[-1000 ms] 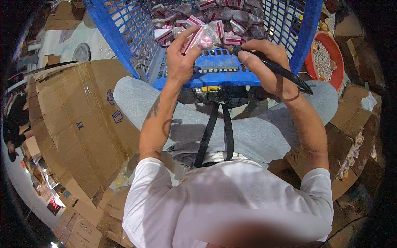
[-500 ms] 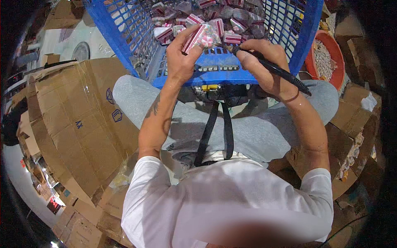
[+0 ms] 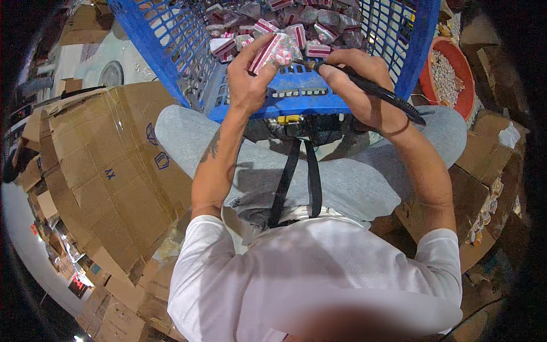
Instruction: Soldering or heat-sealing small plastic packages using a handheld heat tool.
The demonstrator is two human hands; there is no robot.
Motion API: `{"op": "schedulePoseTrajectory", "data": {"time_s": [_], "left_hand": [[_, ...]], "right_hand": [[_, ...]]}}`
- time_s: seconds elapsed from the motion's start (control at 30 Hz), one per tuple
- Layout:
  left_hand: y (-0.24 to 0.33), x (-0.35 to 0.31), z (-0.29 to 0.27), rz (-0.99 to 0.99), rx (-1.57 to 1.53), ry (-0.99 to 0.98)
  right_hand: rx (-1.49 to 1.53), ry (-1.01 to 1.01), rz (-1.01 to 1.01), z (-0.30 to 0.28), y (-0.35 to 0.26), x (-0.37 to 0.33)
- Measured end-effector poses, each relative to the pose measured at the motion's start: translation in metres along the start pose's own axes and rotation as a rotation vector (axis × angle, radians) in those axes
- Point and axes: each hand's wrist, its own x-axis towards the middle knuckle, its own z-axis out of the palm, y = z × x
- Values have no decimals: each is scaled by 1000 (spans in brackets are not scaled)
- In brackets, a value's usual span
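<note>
My left hand (image 3: 249, 82) pinches a small clear packet (image 3: 276, 50) with a pink-and-red striped band and pink and white bits inside, over the near side of a blue plastic basket (image 3: 273, 108). In my right hand (image 3: 364, 88) is a black pen-shaped tool (image 3: 379, 91) with a ribbed tail like a cord sleeve. Its thin tip points left, close to the packet's lower right edge; whether it touches I cannot tell. Many similar packets (image 3: 325, 33) lie heaped inside the basket beyond my hands.
An orange-red tub (image 3: 468, 71) of small pale pieces stands right of the basket. A large flattened cardboard box (image 3: 108, 165) lies at my left, with more cardboard (image 3: 490, 142) at my right. My crossed legs sit before the basket, a black strap (image 3: 313, 182) hanging between them.
My right hand has shifted slightly left, bringing the tool's tip up to the packet. My left hand keeps its hold on the packet almost unmoved.
</note>
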Motion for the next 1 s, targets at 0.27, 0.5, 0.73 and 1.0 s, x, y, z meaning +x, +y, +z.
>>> {"op": "schedulePoseTrajectory", "data": {"time_s": [0.27,0.5,0.73,1.0], "left_hand": [[6,0,-3,-97,-111,-18],[4,0,-1,-28,-127,-12],[4,0,-1,-44,-104,-15],[0,-1,-2,-6,-61,-19]], "right_hand": [[120,52,61,-10,-3,-4],[68,-25,69,-8,-3,-3],[49,-13,31,-6,-2,-2],[63,-27,30,-2,2,-2]]}}
